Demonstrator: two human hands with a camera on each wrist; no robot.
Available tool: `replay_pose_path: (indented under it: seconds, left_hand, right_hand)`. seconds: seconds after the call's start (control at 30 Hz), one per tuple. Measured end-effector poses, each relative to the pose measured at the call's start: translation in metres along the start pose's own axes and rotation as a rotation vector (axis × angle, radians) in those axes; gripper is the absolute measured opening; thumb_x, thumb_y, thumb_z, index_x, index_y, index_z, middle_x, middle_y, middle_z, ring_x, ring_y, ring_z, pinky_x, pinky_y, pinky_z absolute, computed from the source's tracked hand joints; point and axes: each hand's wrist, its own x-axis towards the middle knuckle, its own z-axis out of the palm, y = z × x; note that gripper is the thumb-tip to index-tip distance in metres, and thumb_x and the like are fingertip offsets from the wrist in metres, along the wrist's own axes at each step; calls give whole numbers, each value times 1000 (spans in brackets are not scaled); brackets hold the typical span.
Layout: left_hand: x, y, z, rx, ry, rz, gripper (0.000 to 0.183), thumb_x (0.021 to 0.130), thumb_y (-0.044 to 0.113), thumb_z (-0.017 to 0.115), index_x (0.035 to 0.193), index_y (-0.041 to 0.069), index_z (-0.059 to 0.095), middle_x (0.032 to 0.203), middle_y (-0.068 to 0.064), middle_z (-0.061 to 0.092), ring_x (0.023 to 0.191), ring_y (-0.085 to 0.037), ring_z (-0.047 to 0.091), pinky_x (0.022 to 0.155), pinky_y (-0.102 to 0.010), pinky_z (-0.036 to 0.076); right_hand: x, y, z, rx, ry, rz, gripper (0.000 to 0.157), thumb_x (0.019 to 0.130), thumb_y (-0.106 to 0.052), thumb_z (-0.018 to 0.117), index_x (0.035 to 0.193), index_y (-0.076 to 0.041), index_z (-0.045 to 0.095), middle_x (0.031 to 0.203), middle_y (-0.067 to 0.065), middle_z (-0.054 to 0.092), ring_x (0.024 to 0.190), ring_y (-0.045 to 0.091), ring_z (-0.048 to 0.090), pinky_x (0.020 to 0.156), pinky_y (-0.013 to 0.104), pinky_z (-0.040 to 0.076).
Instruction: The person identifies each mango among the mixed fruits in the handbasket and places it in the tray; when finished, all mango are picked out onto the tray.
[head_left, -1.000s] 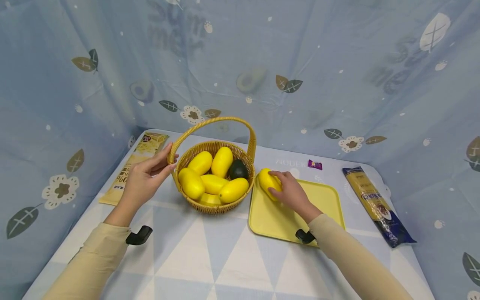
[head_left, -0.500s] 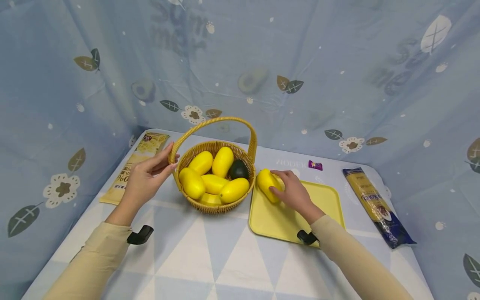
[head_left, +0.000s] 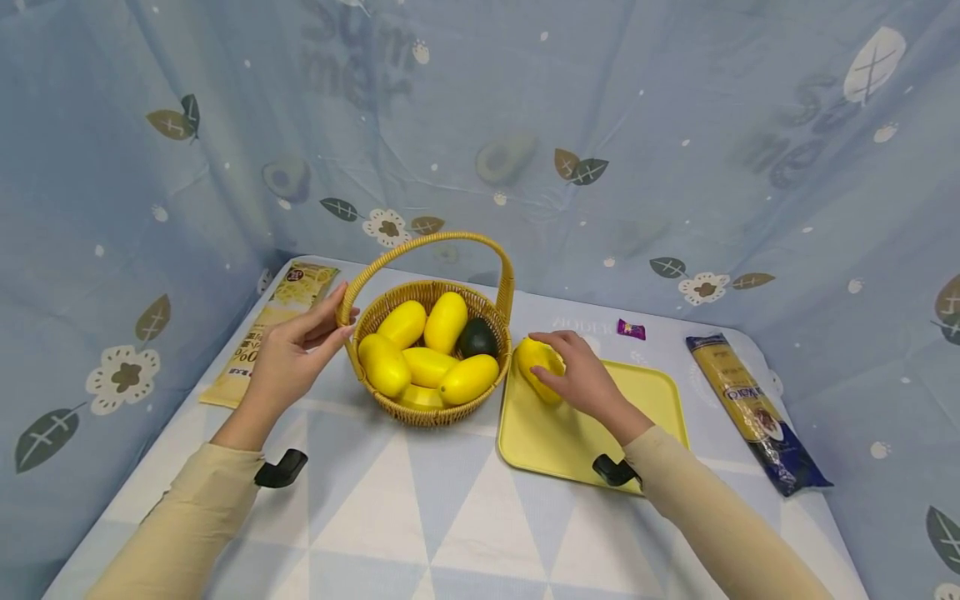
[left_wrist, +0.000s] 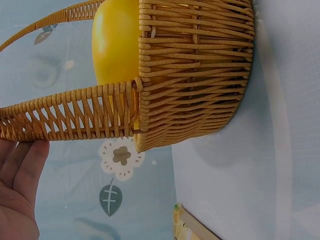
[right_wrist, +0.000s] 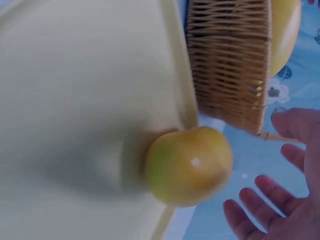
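A yellow wicker basket (head_left: 429,417) holds several yellow mangoes (head_left: 446,323) and a dark green avocado (head_left: 477,338). My left hand (head_left: 288,354) pinches the left side of its arched handle (left_wrist: 75,115), fingertips behind it. On the far left corner of a yellow tray (head_left: 540,446) lies another yellow mango (right_wrist: 190,166), faintly green on one side. Just over that mango is my right hand (head_left: 588,379), its fingers spread and apart from the fruit in the right wrist view.
A yellow food packet (head_left: 273,333) lies left of the basket. At the right, a gold and blue packet (head_left: 753,412) lies beside the tray. Behind the tray sits a small purple wrapped candy (head_left: 631,330). Patterned blue curtains (head_left: 480,125) enclose the table (head_left: 420,517).
My right hand has let go of the mango on the tray, its fingers lifting and spreading. The left hand and the basket have not visibly moved.
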Motion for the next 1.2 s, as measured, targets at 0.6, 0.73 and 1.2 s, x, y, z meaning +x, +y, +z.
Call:
replay_pose_path:
  seconds: [0.6,0.73,1.2]
  left_hand:
    - [-1,0,0,-4,-2,-15,70,90,-7,73,150,21,52,121,-14,72,107,9,64,85,-11,53]
    - [-1,-1,1,-4,-5,-19,71,90,-7,73,150,25,52,120,-13,72,107,9,64,85,-11,53]
    - [0,2,0,23,1,-25,69,90,-5,74,150,21,53,118,-12,73,105,10,64,85,-11,54]
  right_hand:
    - [18,-44,16,191,-199,-322,55,95,-25,75,147,-23,56,148,-1,49,137,21,44,114,48,42]
    - [22,-51,21,181,-269,-347,56,94,-24,75,147,-25,56,153,0,48,143,24,41,115,48,41]
    - [30,-55,25,144,-341,-373,50,96,-25,74,144,-30,58,148,-5,52,138,18,46,113,39,43]
